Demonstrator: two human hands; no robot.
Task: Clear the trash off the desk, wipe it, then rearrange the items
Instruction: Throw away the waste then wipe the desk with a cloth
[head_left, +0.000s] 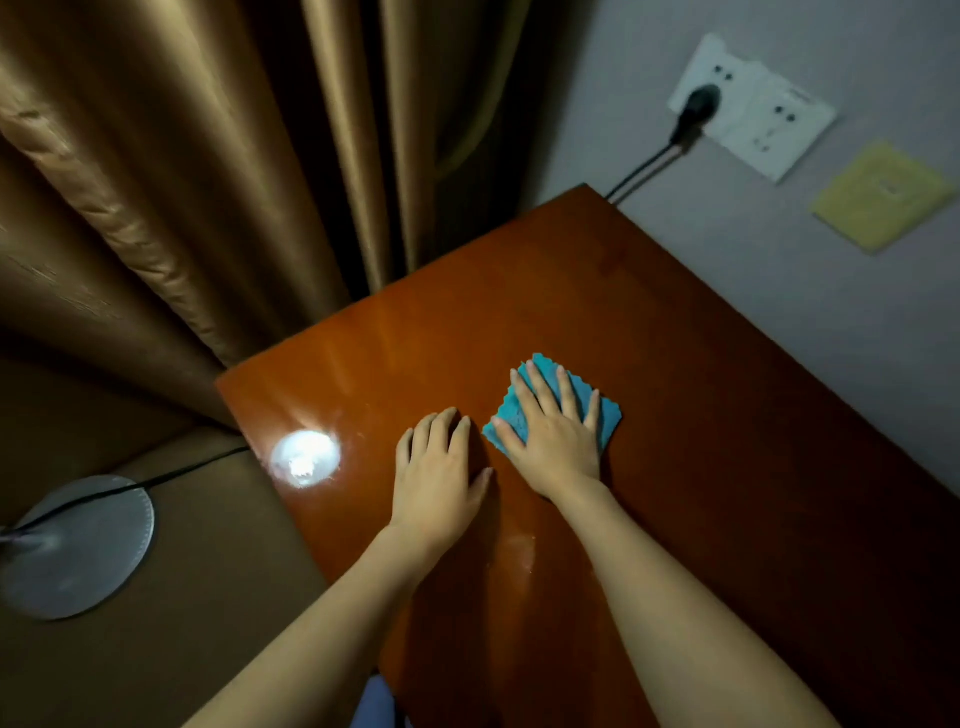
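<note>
Looking down through the head camera, my only view, I count two hands, one cloth and one tabletop. The tabletop (649, 322) is reddish-brown wood with a glossy finish; one bright round glare spot (305, 457) sits near its left edge.

Right hand (558, 431): fingers straight and spread, palm down, pressing flat on one blue cloth (608, 415). The cloth lies on the tabletop roughly mid-surface, its scalloped edge showing beyond the fingertips and to either side of the hand. Nothing is curled round it; the hand is released and bearing down on it.

Left hand (439, 467): flat on the bare wood just beside the right hand, fingers relaxed and close together, grasping nothing. The two hands lie near each other but I see a gap between them.

Besides the cloth and the two hands I count nothing else resting on the tabletop.

Surroundings, counted: one brown curtain (208, 156) hanging behind the far left corner; one white wall socket plate (753, 109) carrying one black plug (698, 106), with cables running down behind the far edge; one yellow square (883, 197) on the wall to the right of the socket; one grey round base (78, 545) lower left, with one dark cable (171, 473) leading from it towards the tabletop's edge.
</note>
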